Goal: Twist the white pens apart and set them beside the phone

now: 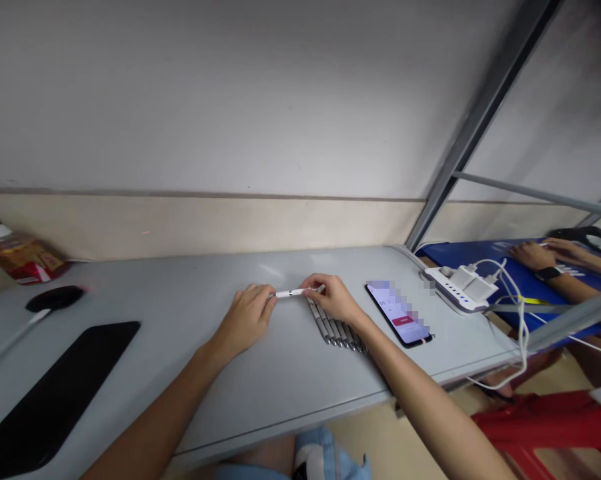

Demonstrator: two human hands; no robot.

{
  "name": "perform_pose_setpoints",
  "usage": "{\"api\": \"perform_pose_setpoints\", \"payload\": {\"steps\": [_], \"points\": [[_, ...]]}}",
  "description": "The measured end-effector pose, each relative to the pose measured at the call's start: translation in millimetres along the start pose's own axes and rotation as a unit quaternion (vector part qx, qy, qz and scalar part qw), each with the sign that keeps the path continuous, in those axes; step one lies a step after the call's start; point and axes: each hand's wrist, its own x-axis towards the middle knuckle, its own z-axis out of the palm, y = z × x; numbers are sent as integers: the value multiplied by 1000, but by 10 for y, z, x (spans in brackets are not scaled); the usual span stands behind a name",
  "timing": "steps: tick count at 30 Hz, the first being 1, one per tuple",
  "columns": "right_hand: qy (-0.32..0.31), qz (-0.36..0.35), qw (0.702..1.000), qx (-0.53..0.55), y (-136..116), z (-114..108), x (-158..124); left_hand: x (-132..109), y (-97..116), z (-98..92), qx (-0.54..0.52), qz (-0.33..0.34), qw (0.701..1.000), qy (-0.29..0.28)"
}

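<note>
A slim white pen point(289, 293) lies level between my two hands, just above or on the grey table; I cannot tell if it touches. My left hand point(250, 312) pinches its left end, thumb and fingers closed. At the other end, my right hand point(330, 297) grips it between thumb and fingertips, which hide that tip. Beneath and beside my right hand, several grey pens point(334, 328) lie side by side in a slanted row, partly covered by the hand and forearm.
To the right lie a lit phone point(397, 313) and a white power strip point(457, 288) with plugs and cables. A black mat point(63, 397), a black round device point(55, 298) and a jar point(23, 257) are left. Another person's hands point(533, 255) work at a blue table point(445, 252) beyond the metal frame.
</note>
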Motion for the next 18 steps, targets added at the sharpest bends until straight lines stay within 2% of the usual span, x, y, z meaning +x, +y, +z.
{"api": "perform_pose_setpoints", "payload": {"steps": [3, 7, 11, 18], "points": [[20, -15, 1000, 7, -7, -3, -1, -4, 1, 1, -1, -2, 1000, -1], [-14, 13, 1000, -14, -21, 3, -10, -6, 7, -5, -13, -3, 1000, 4], [5, -33, 999, -40, -47, 5, -15, -5, 2, 5, -1, -1, 1000, -4], [-3, -65, 996, -69, -67, 9, -20, -11, -12, 24, 21, 11, 1000, -16]]}}
